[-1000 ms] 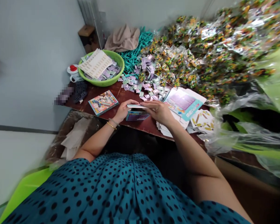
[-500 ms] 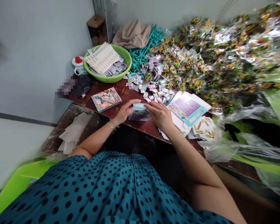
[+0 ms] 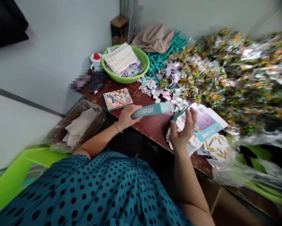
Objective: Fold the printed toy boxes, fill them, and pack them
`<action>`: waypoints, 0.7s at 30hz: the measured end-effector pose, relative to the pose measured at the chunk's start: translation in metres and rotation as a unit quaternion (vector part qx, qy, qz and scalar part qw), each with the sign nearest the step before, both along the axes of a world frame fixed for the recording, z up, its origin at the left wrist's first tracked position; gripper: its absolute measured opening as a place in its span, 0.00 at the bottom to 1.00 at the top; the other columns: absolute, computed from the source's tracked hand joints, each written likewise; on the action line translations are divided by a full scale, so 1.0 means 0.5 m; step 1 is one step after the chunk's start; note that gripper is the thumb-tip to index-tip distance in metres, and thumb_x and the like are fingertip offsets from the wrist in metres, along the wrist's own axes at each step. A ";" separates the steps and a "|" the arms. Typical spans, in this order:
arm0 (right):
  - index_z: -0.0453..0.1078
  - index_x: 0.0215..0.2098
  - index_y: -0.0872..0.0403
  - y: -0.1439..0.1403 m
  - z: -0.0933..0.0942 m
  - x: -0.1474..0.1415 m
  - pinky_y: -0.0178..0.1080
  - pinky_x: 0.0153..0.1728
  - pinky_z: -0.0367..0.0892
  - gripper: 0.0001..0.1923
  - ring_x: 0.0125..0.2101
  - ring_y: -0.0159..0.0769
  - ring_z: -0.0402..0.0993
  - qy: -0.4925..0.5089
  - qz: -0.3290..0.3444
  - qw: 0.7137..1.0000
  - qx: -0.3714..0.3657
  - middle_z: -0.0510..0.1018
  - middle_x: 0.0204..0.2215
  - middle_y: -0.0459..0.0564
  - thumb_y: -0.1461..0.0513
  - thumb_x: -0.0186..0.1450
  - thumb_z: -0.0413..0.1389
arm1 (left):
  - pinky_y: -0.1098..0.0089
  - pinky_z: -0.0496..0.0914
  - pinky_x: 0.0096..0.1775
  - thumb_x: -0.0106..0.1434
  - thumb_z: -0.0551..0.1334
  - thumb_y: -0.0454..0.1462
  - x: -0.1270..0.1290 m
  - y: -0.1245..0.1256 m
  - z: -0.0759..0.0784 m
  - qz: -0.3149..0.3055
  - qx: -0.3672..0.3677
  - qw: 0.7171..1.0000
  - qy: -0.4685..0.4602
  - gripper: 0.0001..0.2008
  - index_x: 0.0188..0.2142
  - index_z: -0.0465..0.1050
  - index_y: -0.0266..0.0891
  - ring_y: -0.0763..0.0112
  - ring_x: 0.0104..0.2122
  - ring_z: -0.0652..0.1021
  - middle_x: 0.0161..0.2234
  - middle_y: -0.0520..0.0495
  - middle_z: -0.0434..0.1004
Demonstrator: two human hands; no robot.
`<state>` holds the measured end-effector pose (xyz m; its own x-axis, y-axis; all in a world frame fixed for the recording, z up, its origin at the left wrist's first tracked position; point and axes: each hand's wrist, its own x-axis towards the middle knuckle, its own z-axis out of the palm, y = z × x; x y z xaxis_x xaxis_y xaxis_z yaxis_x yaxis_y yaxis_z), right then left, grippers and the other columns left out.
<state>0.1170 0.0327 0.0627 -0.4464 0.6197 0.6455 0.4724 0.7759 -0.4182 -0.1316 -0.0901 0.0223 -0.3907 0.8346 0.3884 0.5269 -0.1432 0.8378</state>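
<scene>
Brown worktop: dark wood, crowded along the far side, and we're leaning right over its near edge.
Wrapped heap: we see shiny packets piled high at the right, blurred at the edges.
Green basin: holds small slips and a printed sheet, well apart from us.
Flat cartons: a stack of unfolded ones lies just beside our right hand.
Finished box: lies flat near the left wrist.
Teal box: lifted off the worktop, long side up, out in front of us.
Left hand: fingers clamped on the box's left end.
Right hand: fingers spread apart, holding nothing.
Tip: we'd judge a level box and a steadying right hand best.
</scene>
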 end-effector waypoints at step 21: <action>0.57 0.71 0.53 -0.047 -0.274 -0.034 0.69 0.68 0.36 0.35 0.74 0.57 0.36 -0.224 0.144 0.938 -0.219 0.54 0.73 0.59 0.43 0.74 0.46 | 0.51 0.53 0.69 0.66 0.65 0.51 0.024 -0.341 -0.143 0.229 -0.320 0.918 0.040 0.25 0.56 0.75 0.40 0.51 0.65 0.66 0.62 0.40 0.70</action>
